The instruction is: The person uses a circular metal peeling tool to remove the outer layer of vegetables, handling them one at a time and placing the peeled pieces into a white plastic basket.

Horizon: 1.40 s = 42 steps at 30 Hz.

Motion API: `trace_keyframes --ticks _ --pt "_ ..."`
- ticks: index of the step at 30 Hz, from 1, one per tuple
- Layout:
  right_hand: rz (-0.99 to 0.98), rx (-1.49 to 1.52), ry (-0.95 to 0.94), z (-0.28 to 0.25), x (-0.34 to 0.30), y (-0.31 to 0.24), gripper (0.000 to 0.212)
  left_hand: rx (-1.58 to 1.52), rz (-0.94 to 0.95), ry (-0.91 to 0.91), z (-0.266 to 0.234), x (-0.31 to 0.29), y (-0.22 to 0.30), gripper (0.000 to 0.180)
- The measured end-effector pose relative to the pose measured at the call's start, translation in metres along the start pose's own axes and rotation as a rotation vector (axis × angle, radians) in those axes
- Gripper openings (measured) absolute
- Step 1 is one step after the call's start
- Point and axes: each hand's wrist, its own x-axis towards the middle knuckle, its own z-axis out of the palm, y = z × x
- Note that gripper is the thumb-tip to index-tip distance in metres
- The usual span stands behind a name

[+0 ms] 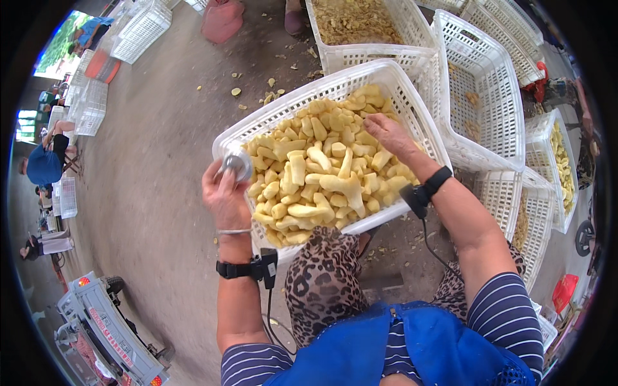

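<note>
A white perforated plastic crate [223, 139] stands in front of me, heaped with peeled yellow root pieces [344, 183] that look like ginger, some knobbly and branched. Over the crate's left rim, my left hand [222, 190] is closed around a round, shiny metal object [238, 166], blurred, its kind unclear. At the crate's upper right, my right hand [391, 136] reaches down to the heap with its fingers bent and drawn together. Whatever lies under those fingertips is hidden.
More white crates stand to the right; one [479, 90] holds a few scraps, another [357, 22] is filled with yellowish slices. Peelings [270, 90] are scattered on the floor. A grey vehicle [112, 331] is at lower left. A seated person in blue [45, 166] is farther left.
</note>
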Motion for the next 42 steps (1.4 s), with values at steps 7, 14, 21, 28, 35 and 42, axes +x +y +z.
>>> trace_keyframes --ticks 7,14,21,28,35,42 --pt "-0.025 -0.383 0.066 0.031 0.047 0.04 0.074 -0.014 -0.067 0.159 -0.081 -0.011 -0.038 0.033" --pt "0.127 -0.629 0.009 0.043 0.071 0.056 0.074 -0.064 -0.046 0.13 -0.079 -0.023 -0.037 0.03" --pt "0.037 -0.52 0.035 0.029 0.067 0.047 0.078 -0.102 -0.03 0.153 -0.074 -0.035 -0.035 0.028" --pt "0.095 -0.502 0.0 0.026 0.064 0.016 0.073 -0.126 -0.004 0.155 -0.075 -0.041 -0.034 0.026" --pt "-0.051 -0.524 0.118 0.048 0.05 0.037 0.066 -0.108 -0.005 0.139 -0.078 -0.042 -0.033 0.024" --pt "-0.208 -0.596 0.158 0.05 0.043 0.035 0.052 -0.108 -0.019 0.128 -0.087 -0.042 -0.03 0.026"
